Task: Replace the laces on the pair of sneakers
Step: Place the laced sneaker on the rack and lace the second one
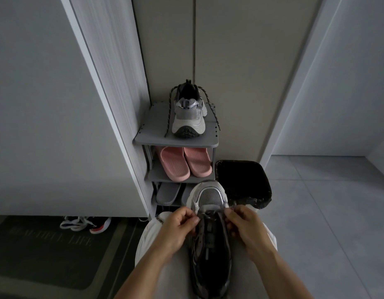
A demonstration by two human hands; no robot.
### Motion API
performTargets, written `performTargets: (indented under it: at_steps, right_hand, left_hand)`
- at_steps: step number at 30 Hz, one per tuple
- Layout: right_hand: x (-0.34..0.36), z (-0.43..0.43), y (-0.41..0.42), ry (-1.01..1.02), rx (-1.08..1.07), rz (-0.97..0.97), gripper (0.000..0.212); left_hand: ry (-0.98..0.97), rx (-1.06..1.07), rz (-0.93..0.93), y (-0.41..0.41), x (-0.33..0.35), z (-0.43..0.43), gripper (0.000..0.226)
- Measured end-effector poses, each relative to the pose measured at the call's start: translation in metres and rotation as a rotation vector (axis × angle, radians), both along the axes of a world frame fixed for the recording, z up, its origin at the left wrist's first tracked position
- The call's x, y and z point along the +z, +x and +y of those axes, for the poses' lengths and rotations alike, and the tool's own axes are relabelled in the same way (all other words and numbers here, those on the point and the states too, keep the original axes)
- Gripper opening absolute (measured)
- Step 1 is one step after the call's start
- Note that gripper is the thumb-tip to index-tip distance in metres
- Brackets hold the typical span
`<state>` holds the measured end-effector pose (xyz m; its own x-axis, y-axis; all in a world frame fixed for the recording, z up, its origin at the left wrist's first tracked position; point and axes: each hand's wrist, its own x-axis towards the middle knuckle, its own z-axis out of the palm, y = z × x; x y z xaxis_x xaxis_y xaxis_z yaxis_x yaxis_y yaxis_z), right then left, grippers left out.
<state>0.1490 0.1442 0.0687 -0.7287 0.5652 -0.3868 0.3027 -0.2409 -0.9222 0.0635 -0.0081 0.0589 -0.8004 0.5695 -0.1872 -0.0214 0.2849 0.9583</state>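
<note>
At twelve o'clock I see the shoe rack. The far sneaker sits on its top shelf with its laces hanging loose, and pink slippers and grey slippers sit below. A black-lined bin stands at one o'clock, close to the toe of the near sneaker, which lies on my lap with its toe towards twelve. A dark mat lies at eight. My left hand and right hand flank the front eyelets, each grip pinching the lace.
</note>
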Motion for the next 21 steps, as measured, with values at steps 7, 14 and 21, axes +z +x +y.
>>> performTargets:
  at_steps: [7,14,21]
  right_hand:
    - [-0.005,0.022,0.012,-0.025,-0.169,0.07,0.014]
    - [0.01,0.023,0.005,-0.288,-0.198,0.191,0.019]
    - [0.019,0.019,0.002,-0.286,-0.142,0.195,0.012]
  left_hand:
    - [0.044,0.073,0.057,-0.005,-0.001,-0.01,0.012]
    - [-0.227,-0.28,0.609,0.025,-0.006,-0.009,0.061]
    - [-0.519,-0.226,1.152,0.042,-0.022,-0.001,0.071]
